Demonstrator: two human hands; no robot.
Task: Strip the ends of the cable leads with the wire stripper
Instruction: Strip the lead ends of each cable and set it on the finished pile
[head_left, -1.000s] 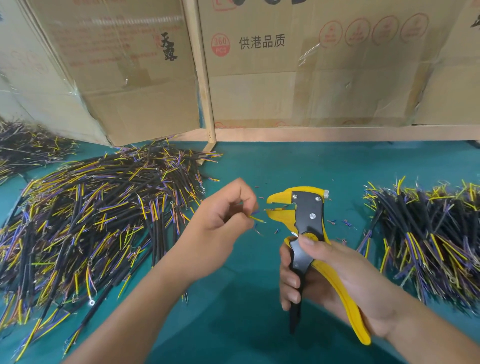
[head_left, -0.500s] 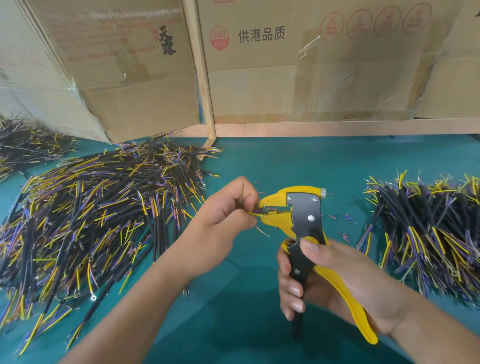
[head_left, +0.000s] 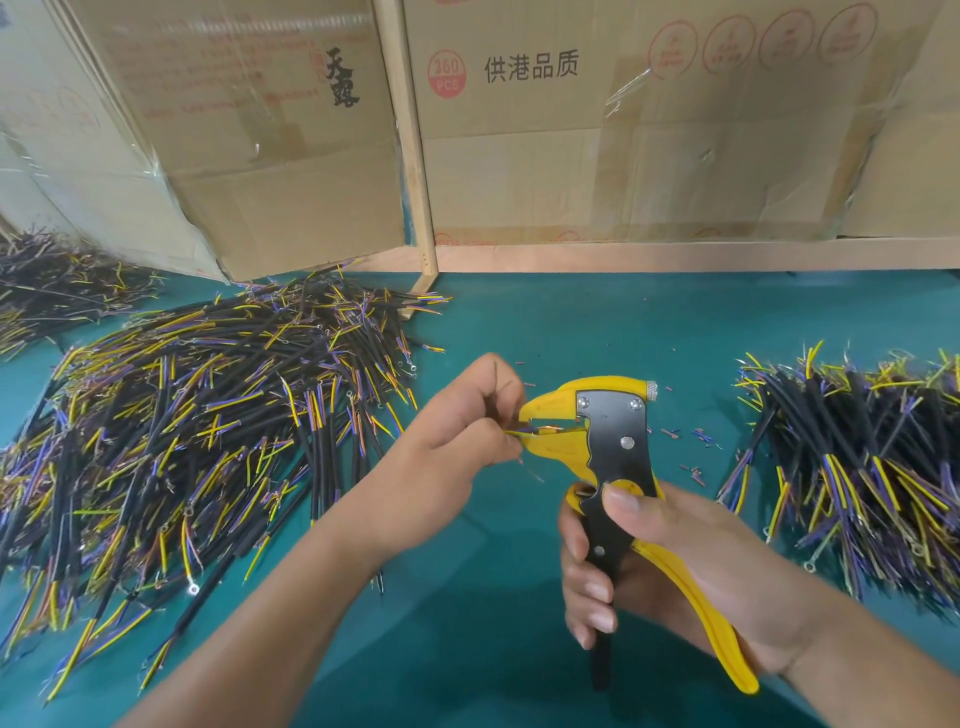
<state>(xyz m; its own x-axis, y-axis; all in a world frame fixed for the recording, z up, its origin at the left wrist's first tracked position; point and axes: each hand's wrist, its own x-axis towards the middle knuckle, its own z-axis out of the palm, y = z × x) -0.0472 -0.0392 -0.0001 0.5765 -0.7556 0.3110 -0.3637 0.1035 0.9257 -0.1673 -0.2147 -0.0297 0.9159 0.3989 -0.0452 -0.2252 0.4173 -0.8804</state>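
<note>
- Left hand over the middle of the table, fingers curled, pinching a cable lead by its yellow and purple strands.
- Lead tip fed straight into the open yellow mouth of the wire stripper, bare copper glinting between the jaws.
- Right hand nearer the front edge, wrapped round the stripper's handles, thumb pressed on the black body, fingers curled round the black grip, yellow handle running back under the palm.
- Stripper held upright, nose pointing left toward the pinching hand.
- Big loose heap of black cables spread across the left side of the table, yellow and purple ends fanning out.
- Second heap at the right edge, apart from the hands.
- Small cut insulation bits scattered on the green top just right of the stripper head.
- Cardboard boxes standing along the back edge.
</note>
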